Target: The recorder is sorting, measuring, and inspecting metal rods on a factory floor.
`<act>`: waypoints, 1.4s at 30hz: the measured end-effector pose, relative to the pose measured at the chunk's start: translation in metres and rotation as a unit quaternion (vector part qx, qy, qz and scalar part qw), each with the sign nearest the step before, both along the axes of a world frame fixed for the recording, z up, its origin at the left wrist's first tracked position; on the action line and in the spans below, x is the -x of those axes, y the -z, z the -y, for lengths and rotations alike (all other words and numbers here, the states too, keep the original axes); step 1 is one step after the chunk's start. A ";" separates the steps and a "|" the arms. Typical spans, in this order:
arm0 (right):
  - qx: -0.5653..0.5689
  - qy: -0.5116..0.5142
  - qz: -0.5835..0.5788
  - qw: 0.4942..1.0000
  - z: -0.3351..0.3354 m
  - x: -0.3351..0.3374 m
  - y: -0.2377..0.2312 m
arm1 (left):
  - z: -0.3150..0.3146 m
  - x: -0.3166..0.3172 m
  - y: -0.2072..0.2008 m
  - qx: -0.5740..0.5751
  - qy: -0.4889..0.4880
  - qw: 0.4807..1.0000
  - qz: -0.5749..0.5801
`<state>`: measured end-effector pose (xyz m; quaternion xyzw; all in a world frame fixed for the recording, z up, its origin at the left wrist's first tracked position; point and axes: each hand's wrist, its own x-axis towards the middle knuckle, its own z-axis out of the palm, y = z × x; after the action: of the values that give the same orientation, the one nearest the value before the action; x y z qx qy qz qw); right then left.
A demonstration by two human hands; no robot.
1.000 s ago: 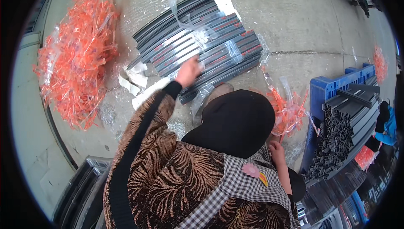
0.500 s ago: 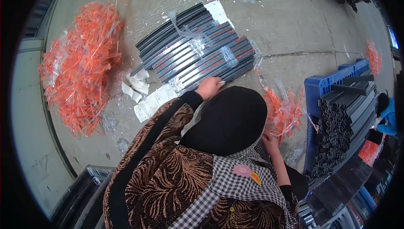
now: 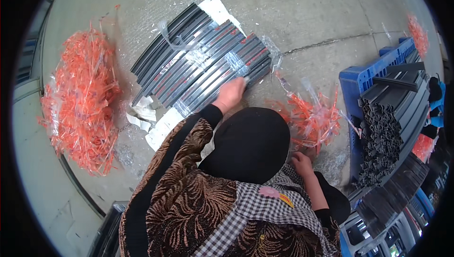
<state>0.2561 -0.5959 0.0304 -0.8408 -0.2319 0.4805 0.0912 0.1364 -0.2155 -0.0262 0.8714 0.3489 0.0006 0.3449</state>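
Note:
My left hand is closed over the near edge of a bundle of dark grey profile strips on the floor. A small pale thing shows at its fingertips, too blurred to name. Clear plastic wrap lies across the strips, which carry red marks. My right hand is low beside my black-clad knee, fingers curled; what they hold, if anything, is hidden. Just beyond it sits a loose heap of orange and clear plastic strips.
A big pile of orange plastic strips stands at left. White paper sheets lie by the bundle. At right a blue plastic pallet is beside stacked black profiles. A person in blue is at the far right.
My left hand has moved forward, onto the near edge of the strip bundle. The view has shifted, so the bundle appears farther left. My right hand stays low beside the knee.

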 end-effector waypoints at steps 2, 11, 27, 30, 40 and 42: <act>-0.247 0.079 -0.050 0.964 0.012 0.000 0.010 | -0.034 0.019 0.004 -0.142 -0.033 0.989 -0.023; 0.009 0.001 0.007 1.000 -0.007 -0.018 0.037 | -0.103 0.098 -0.005 -0.292 0.022 0.936 -0.194; 0.023 0.003 0.008 1.000 -0.019 -0.007 0.002 | -0.110 0.100 -0.002 -0.257 -0.009 0.953 -0.158; 0.020 0.005 0.011 1.000 -0.016 -0.007 0.005 | -0.113 0.099 -0.009 -0.246 0.010 0.956 -0.156; 0.029 -0.003 0.021 0.999 0.001 -0.004 0.021 | -0.129 0.142 -0.024 -0.199 0.079 0.957 -0.196; 0.030 0.015 0.012 0.999 -0.006 -0.007 0.013 | -0.136 0.165 -0.029 -0.191 0.084 0.957 -0.199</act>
<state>0.2633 -0.5896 0.0173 -0.8524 -0.2054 0.4757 0.0705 -0.0290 -0.0800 0.0024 0.9297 0.3294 -0.1355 0.0942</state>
